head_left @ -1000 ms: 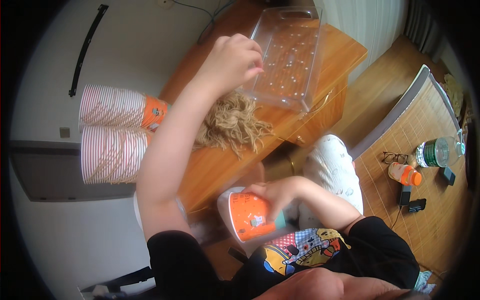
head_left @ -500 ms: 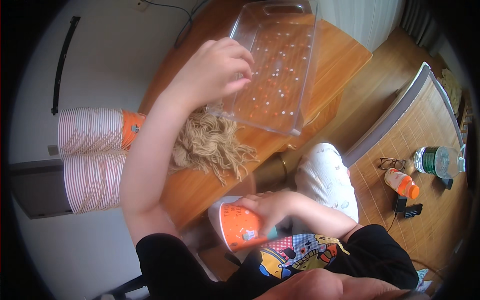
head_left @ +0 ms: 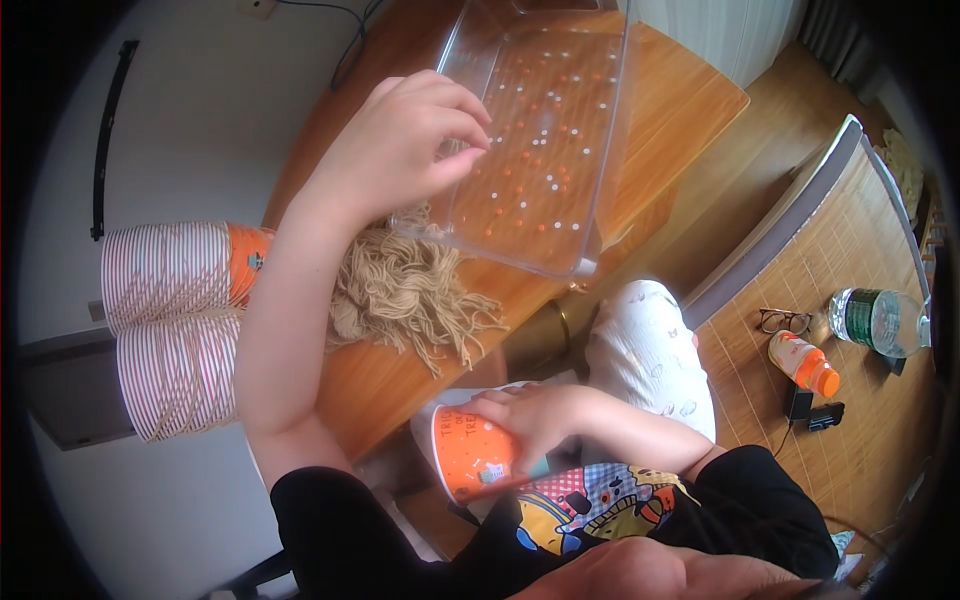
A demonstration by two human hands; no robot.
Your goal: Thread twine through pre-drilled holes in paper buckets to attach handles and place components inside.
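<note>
White-and-red striped cup stacks [head_left: 165,275], crossed by tan strands, sit at the left edge of the desk [head_left: 690,100]; a brush from the raised forearm could topple them. Next, tan yarn [head_left: 400,285] heaps toward the front edge, where loose ends might snag a wrist. The left hand [head_left: 420,145] hangs over the left wall of a clear plastic tray [head_left: 500,248], fingers curled, thumb near forefinger; whether they pinch anything, I cannot tell. The tray lies close to the front edge, short of the right corner, with orange and white beads [head_left: 554,187] scattered across its floor; a bump could spill them over that edge. Beyond the front edge, near the lap, the fingers of the right hand [head_left: 545,420] grip an orange paper cup [head_left: 465,450], mouth leftward, contents hidden; squeezing too hard might buckle its wall.
</note>
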